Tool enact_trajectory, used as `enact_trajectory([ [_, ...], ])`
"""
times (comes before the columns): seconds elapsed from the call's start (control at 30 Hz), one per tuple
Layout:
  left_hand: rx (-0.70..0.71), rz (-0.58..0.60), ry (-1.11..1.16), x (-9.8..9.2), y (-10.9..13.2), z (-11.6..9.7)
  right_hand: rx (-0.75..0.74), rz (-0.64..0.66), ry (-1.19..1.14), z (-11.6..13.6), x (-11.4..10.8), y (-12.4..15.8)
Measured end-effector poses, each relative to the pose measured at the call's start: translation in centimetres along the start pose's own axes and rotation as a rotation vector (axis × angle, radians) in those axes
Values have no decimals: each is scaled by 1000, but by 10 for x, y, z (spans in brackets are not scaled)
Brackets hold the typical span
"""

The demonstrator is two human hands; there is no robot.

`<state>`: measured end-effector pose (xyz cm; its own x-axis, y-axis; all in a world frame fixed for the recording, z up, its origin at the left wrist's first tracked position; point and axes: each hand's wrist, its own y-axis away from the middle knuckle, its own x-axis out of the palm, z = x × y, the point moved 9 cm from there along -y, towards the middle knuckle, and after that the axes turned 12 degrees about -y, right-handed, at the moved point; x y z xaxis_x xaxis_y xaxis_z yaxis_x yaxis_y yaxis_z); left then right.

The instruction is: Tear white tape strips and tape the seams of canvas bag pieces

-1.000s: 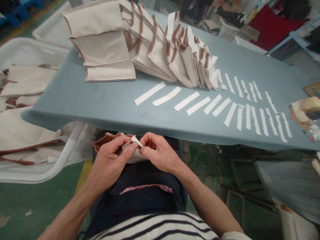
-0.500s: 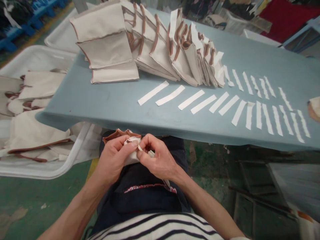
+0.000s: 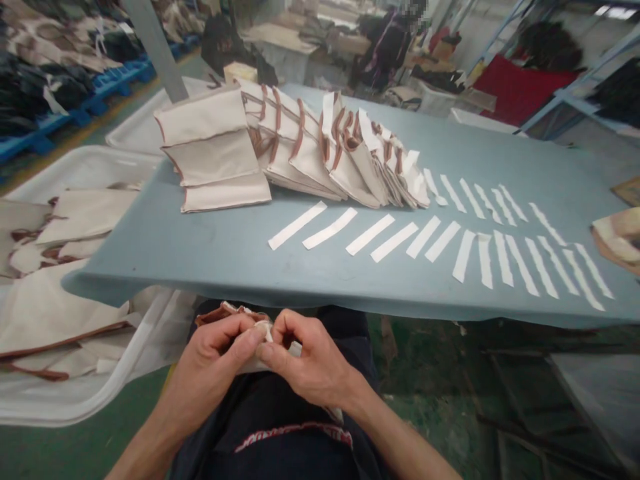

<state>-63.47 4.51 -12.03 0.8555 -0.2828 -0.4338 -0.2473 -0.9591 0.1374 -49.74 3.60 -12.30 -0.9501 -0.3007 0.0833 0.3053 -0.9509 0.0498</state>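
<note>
On my lap, just below the table edge, lies a cream fabric piece with brown edging [image 3: 227,312], mostly covered by my hands. My left hand [image 3: 225,347] pinches its light-coloured upper part between thumb and forefinger. Close beside it, my right hand [image 3: 303,350] is closed, thumb and fingertips pressed together on the same cream fabric. The two thumbs almost touch. What exactly sits between the fingertips is too small to make out.
A blue-green covered table [image 3: 225,267] spans the view ahead. On it lean several cream bags with brown trim [image 3: 215,153], beside rows of white strips [image 3: 380,233]. At left stands a white plastic bin [image 3: 145,347] holding more cream pieces. Someone in dark clothing [image 3: 385,47] is in the background.
My head has tilted up, so the table and hands appear lower and more background shows. Both hands stay together at the fabric, the right fingertips now closer to the left.
</note>
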Motion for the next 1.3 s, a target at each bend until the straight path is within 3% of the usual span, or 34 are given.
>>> enact_trajectory([
  [0.2,-44,-68,93,11,-5,15,-96,-15,-34,1,4,-5],
  [0.43,-85,-66,277,22,-23,17,-9,-49,-139,-6,-11,-11],
  [0.73,-146,-90,285,16,-30,32,63,-41,-269,-14,-6,-24],
  [0.87,-76,-36,132,3,-35,19,117,-77,-261,-24,-8,-32],
  [1.0,-22,-13,-125,-10,-35,11,123,-75,-125,-29,-8,-37],
  [1.17,-46,-53,-267,-12,-33,40,204,19,215,-33,-15,-51],
  [1.3,35,-114,-277,-9,-34,56,199,-234,779,-6,-57,-89],
])
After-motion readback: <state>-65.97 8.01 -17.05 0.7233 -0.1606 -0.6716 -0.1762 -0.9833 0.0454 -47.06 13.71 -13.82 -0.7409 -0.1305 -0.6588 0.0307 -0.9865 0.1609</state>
